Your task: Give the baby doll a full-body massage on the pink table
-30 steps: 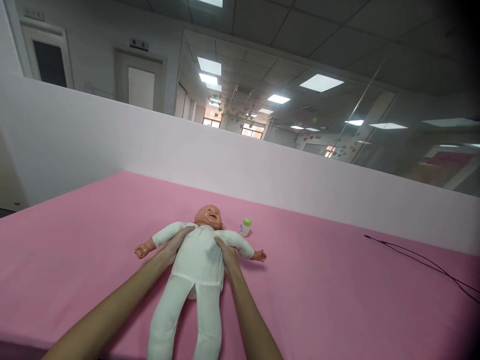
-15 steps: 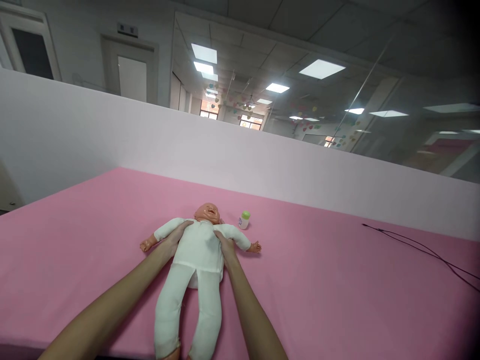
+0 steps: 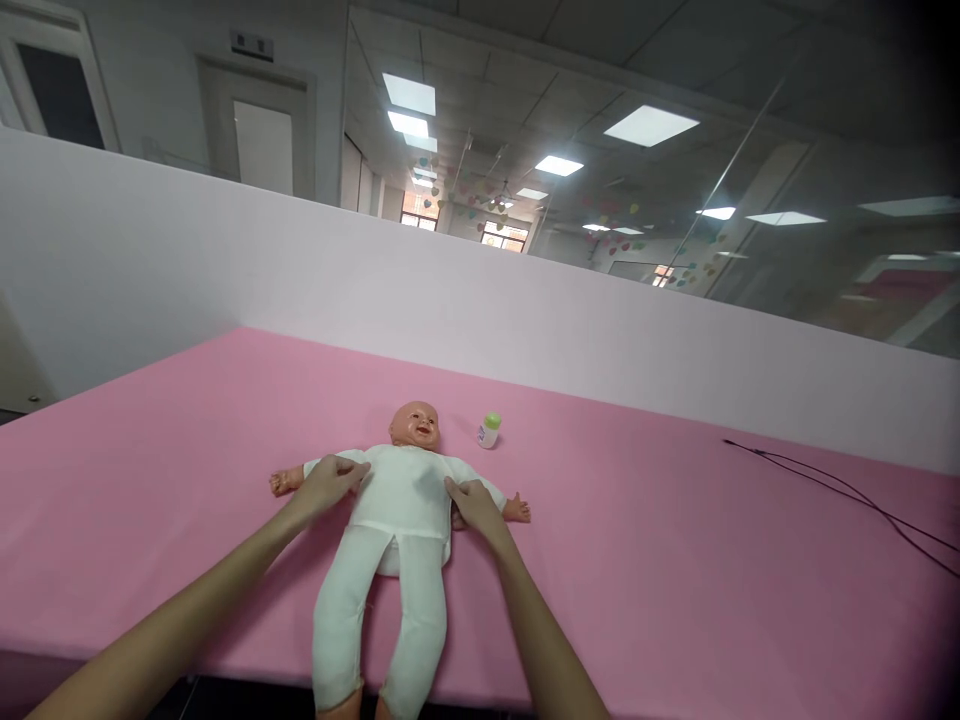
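A baby doll in a white cloth top and trousers lies on its back on the pink table, head away from me and arms spread. My left hand is at the left side of its chest, near the armpit, with fingertips pressed together at the cloth. At the right side of the chest is my right hand, its thumb and fingers closed at the cloth's edge. Whether either pinches fabric is too small to tell. A small bottle with a green cap stands beyond the doll's right-hand arm.
A thin black cable runs over the right part of the table. A low white wall rises along the far edge, with glass above it. The near table edge passes under the doll's lower legs.
Both hands have drawn back from around the doll's upper sides and moved slightly apart, fingertips now at the cloth. The doll's head lies more level, and its arms have shifted a little.
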